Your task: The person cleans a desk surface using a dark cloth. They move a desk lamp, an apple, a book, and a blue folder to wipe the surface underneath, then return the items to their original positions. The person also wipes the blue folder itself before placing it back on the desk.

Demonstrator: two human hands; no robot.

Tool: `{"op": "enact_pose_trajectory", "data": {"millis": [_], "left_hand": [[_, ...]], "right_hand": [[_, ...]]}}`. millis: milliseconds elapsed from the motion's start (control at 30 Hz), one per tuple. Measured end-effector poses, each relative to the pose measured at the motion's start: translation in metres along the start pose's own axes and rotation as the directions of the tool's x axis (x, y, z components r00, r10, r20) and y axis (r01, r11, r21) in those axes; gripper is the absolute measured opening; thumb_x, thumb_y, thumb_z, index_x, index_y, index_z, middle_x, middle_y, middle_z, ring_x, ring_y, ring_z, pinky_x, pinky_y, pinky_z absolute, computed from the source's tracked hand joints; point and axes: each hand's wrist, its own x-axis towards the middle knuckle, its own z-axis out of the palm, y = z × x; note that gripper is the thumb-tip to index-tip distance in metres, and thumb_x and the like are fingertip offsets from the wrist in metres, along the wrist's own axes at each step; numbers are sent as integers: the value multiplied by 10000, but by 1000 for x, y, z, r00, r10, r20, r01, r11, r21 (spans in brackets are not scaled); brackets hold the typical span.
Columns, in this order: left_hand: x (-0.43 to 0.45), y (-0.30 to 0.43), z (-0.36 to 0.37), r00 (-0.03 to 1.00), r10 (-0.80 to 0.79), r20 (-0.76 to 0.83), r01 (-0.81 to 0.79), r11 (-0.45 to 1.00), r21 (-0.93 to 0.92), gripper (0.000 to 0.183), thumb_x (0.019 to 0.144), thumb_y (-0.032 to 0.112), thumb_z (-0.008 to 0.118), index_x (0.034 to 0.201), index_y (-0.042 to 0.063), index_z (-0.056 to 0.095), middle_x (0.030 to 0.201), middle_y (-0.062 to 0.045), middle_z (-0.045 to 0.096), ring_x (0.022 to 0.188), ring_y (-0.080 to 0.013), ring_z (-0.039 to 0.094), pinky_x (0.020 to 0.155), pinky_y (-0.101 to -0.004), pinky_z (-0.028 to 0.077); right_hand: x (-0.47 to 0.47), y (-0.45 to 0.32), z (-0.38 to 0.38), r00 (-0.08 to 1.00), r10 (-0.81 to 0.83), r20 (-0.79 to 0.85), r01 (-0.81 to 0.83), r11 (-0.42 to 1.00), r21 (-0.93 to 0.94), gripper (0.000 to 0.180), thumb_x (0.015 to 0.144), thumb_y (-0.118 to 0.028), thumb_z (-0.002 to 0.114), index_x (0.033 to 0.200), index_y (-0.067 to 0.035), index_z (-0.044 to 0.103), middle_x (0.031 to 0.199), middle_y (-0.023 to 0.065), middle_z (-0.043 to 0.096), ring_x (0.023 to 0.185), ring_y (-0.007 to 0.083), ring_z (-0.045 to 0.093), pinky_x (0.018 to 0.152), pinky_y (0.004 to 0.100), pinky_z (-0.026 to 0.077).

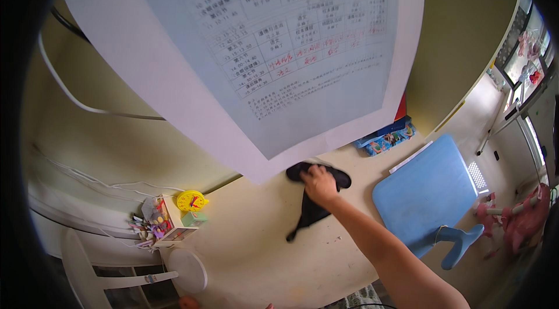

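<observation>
My right hand (322,184) reaches across the pale tabletop (249,230) from the lower right. Its fingers are curled over a limp black cloth item (312,208), which has a wide upper part and a narrow tail trailing towards me. The fingertips are blurred, and the hand covers the middle of the item. Of my left hand (270,306), what seems to be a fingertip shows at the bottom edge; what it does is hidden. Dark crumbs (339,238) lie on the tabletop below the black cloth.
A printed timetable sheet (332,125) with red handwriting hangs close overhead. At left stand a yellow toy clock (191,200), a desk organizer (174,221) and a white round base (188,270). A blue plastic panel (428,195) borders the right; books (388,138) lie behind.
</observation>
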Motion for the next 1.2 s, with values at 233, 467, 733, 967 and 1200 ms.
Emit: {"op": "enact_pose_trajectory", "data": {"millis": [233,467,733,967,1200], "left_hand": [[-4,2,4,980,55,191,-67,996,59,438,900,260,371,492,130,279,475,-10,219,432,-128,210,421,-260,198],[-12,3,11,982,-25,188,12,997,70,449,907,234,367,490,107,257,472,-23,204,422,-132,190,417,-263,206],[-16,1,19,995,-11,-104,5,998,-57,451,896,253,384,484,117,264,475,-30,231,400,-134,198,398,-259,218],[-5,-6,-9,978,2,209,-1,1000,-3,432,884,280,400,494,120,305,495,-24,247,404,-123,206,373,-244,207],[-6,-10,-17,984,59,168,-52,998,-46,413,874,266,423,506,129,293,500,-16,238,410,-119,213,371,-240,207]], "right_hand": [[-5,13,-52,996,42,75,-52,989,141,299,679,-154,555,971,-181,609,997,41,520,921,258,485,764,357,422],[-27,-11,-33,998,56,19,-52,986,-161,443,678,-342,595,1053,-112,542,1073,87,438,993,295,395,761,437,357],[5,-38,-23,977,-89,-192,124,975,184,263,655,-78,570,910,-132,606,916,58,531,816,277,510,674,352,460],[45,-31,19,998,53,-40,-55,997,-56,245,715,-127,537,954,-113,588,918,103,500,822,308,497,656,384,460],[-8,-50,-12,943,-240,231,144,919,367,232,685,-124,545,907,-127,608,917,118,540,886,297,516,733,364,452]]}}
